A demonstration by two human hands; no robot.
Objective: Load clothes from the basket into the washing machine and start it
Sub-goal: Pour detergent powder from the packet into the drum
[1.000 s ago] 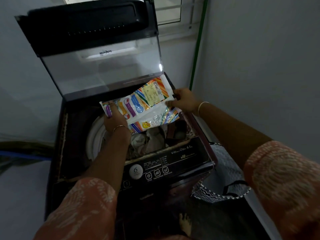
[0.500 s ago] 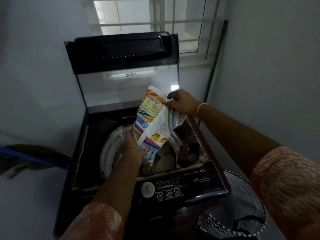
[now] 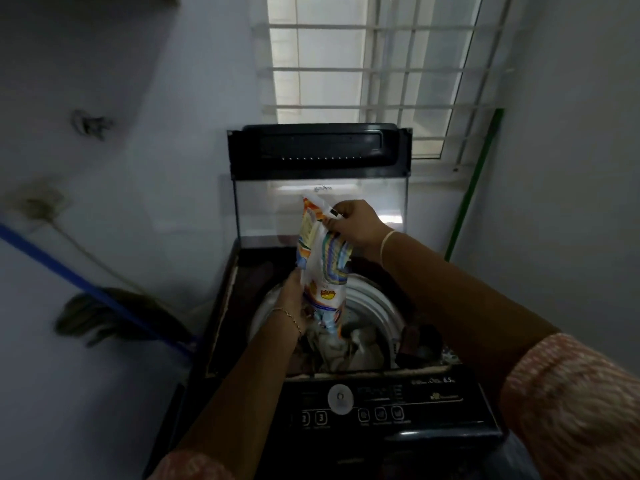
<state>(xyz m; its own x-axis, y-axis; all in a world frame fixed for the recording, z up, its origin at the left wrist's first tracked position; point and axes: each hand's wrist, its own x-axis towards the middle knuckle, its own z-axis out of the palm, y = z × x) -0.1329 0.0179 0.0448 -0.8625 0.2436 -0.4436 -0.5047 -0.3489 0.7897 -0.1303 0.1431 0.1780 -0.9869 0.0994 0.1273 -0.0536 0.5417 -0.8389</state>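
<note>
A dark top-loading washing machine (image 3: pixel 381 407) stands in front of me with its glass lid (image 3: pixel 318 157) raised. Clothes (image 3: pixel 341 348) lie in the drum (image 3: pixel 372 303). A colourful detergent packet (image 3: pixel 323 268) hangs nearly upright over the drum, lower end pointing down at the clothes. My right hand (image 3: pixel 360 226) pinches the packet's top edge. My left hand (image 3: pixel 294 299) grips its lower part from the left. The basket is out of view.
The control panel (image 3: pixel 367 410) with a round dial and buttons runs along the machine's front. A barred window (image 3: pixel 367 71) is behind the lid. A green pole (image 3: pixel 474 188) leans in the right corner. A blue-handled mop (image 3: pixel 104 306) leans against the left wall.
The packet has been turned from lying flat to nearly upright over the drum; my right hand rose with its top edge. The view has tilted up, and the basket left the frame.
</note>
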